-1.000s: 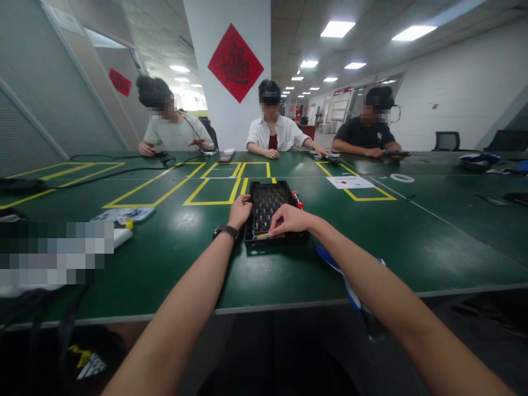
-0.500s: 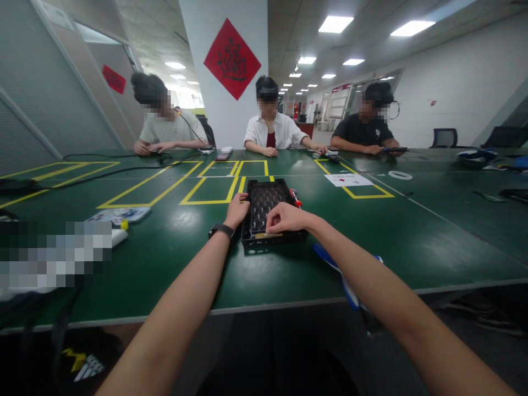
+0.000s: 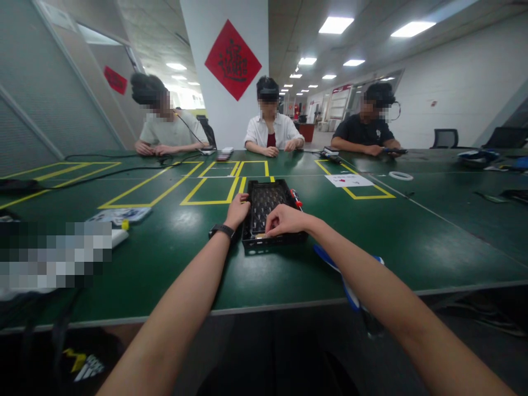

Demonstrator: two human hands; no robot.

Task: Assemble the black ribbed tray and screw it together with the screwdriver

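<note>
A black tray-like case lies on the green table in front of me, with rows of small pale pieces on its dark inner floor. My left hand grips the case's left side wall, fingers over the rim. Inside the near end, my right hand is closed in a pinch, fingertips down. What it pinches, if anything, is hidden by the fingers. A tan strip lies along the near inner edge, partly covered by the right hand. Against the case's right side is a red tool-like object.
Blue-and-white slippers or straps lie under my right forearm. A printed sheet and white tape ring are farther right. Yellow tape rectangles mark the table. Cables run at left. Three people sit opposite.
My right fingers have shifted slightly lower at the near end, covering more of the tan strip. My left hand stays put. The middle person opposite has drawn one hand inward.
</note>
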